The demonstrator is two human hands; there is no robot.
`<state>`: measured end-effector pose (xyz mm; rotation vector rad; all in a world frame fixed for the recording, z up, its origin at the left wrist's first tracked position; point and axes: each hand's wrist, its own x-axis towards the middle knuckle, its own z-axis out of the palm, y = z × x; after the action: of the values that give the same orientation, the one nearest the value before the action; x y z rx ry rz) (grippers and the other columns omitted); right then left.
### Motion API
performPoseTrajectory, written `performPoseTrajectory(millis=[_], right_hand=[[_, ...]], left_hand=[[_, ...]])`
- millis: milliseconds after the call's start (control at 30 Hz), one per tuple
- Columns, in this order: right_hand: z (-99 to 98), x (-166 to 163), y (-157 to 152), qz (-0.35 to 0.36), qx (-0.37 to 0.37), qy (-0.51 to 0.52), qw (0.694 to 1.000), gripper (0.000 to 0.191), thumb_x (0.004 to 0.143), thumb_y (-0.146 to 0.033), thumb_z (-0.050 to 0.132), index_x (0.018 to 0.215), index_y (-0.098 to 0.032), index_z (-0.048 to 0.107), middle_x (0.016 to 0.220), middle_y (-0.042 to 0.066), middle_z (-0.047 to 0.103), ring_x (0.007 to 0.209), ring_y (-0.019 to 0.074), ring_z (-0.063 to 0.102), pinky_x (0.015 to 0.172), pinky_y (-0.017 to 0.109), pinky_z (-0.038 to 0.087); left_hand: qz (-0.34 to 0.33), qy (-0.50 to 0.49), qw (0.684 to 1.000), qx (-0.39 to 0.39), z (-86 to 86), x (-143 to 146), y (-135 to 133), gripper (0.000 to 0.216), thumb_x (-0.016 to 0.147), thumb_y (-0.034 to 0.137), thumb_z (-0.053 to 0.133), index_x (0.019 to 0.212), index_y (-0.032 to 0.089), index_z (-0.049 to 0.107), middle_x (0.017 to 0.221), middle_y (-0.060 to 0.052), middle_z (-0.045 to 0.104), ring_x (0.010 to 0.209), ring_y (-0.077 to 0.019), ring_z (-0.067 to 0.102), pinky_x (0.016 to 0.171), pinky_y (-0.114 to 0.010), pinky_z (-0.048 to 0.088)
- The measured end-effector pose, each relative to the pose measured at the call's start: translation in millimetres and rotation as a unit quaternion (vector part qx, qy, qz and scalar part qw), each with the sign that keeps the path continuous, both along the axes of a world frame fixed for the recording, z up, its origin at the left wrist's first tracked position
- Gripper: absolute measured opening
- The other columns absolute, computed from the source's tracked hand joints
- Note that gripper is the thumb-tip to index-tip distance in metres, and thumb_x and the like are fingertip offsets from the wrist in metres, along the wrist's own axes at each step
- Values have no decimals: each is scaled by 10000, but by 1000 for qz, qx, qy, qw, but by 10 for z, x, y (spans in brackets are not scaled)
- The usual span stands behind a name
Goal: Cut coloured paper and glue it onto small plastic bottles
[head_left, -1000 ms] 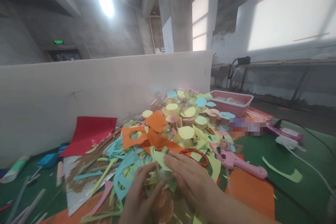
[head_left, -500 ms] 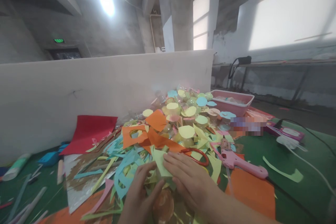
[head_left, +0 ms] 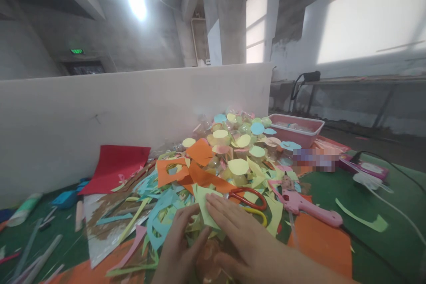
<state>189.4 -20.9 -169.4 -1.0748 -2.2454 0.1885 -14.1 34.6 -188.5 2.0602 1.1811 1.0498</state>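
Observation:
A sheet of pale green paper [head_left: 201, 199] stands up between my two hands over the scrap pile. My left hand [head_left: 181, 242] curves its fingers and thumb round the paper's left and lower side. Against the paper's right side lie the straight fingers of my right hand [head_left: 241, 230], pressed close together, with the thumb tucked lower and apart. Below the paper, between the hands, a clear round plastic piece [head_left: 209, 255] shows in part; I cannot tell whether either hand grips it. Red-handled scissors [head_left: 258, 197] and a yellow handle [head_left: 261, 214] lie just beyond my right hand.
A heap of clear balls with paper discs [head_left: 238, 167] rises ahead. Orange cut paper [head_left: 171, 173] and blue scraps [head_left: 159, 226] lie left. A pink glue gun [head_left: 316, 211], orange sheet [head_left: 321, 248] and pink basket [head_left: 297, 135] are right. Red sheet [head_left: 116, 168] sits by the white partition [head_left: 133, 106].
My right thumb has moved down and away from the fingers. The paper is tilted slightly more, and the yellow handle shows more. The whole view has shifted a little.

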Motion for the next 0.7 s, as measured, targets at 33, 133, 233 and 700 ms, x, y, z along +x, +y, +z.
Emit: performPoseTrajectory(millis=[33,133,233,700], right_hand=[[9,1,-4,3,-11,2,1000,731,948,-506,493,1534,-149,241,1563,111,274,1443,223,257,1163,368,293],[36,3,-12,3,-22,11,1000,755,941,-532,489,1536,-145,230,1574,112,234,1453,228,220,1168,383,273],[64,3,-20,6,-22,11,1000,765,931,-532,511,1538,-163,228,1568,109,246,1448,230,235,1166,382,278],[31,51,-33,5,4,65,998,792,946,-569,444,1561,-255,57,1603,89,171,1457,243,205,1157,411,297]], left_hand=[[-2,2,1000,-2,6,-1,-4,307,814,392,652,1091,260,653,1072,-52,653,974,-236,620,889,-379,517],[-6,2,1000,0,28,1,-16,308,817,391,652,1096,261,656,1084,-55,655,985,-239,621,889,-377,516],[-14,0,1000,9,47,6,-28,303,813,373,652,1096,262,660,1095,-57,665,1010,-244,624,899,-378,512],[-4,-2,1000,-4,38,11,-28,311,796,398,666,1071,255,671,1061,-62,661,981,-247,621,888,-379,510]])
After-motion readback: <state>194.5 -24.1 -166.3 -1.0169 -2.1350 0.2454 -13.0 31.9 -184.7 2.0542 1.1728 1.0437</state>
